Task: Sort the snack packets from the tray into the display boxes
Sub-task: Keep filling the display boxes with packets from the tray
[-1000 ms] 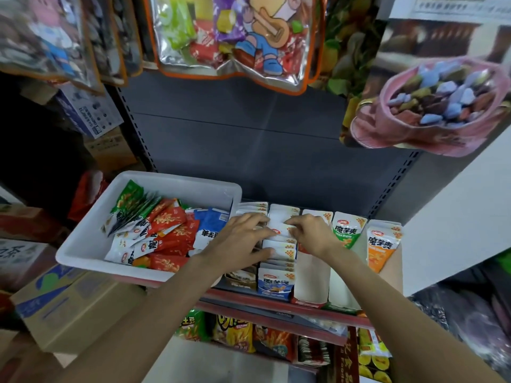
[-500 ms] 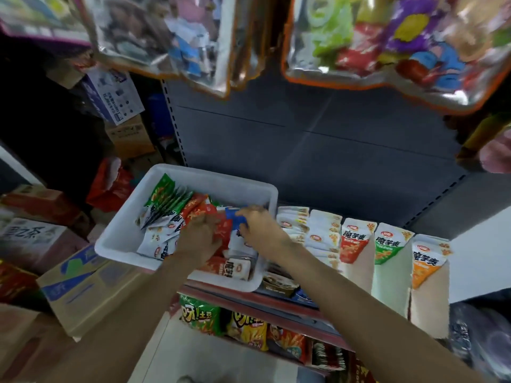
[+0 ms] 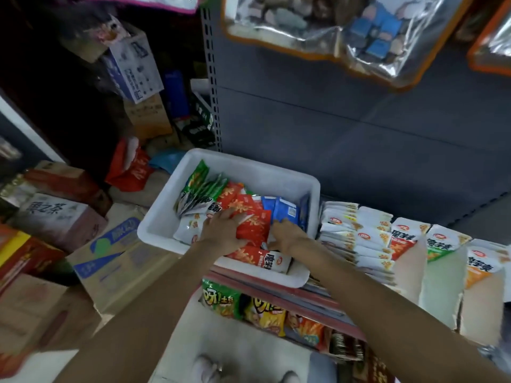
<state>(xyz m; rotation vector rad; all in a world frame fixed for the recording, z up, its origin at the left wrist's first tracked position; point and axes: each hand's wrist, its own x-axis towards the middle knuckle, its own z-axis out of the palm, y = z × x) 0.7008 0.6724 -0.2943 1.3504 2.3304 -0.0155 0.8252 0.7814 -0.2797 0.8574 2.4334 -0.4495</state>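
Note:
A white tray (image 3: 250,163) sits at the left end of the shelf and holds green packets (image 3: 199,186), red packets (image 3: 252,221) and blue packets (image 3: 289,210). My left hand (image 3: 221,230) rests on the red packets with its fingers spread over them. My right hand (image 3: 289,235) is inside the tray beside it, fingertips pinching the near edge of a blue packet. To the right stand the display boxes: a row of white packets (image 3: 356,233), then a red box (image 3: 402,240), a green box (image 3: 442,246) and an orange box (image 3: 481,268).
Bags of toys and sweets (image 3: 304,26) hang overhead in front of the grey back panel. The lower shelf holds snack bags (image 3: 221,299). Cardboard cartons (image 3: 110,258) are stacked on the floor to the left.
Both hands left the row of white packets in the display box and moved left into the tray. The view swung left with them.

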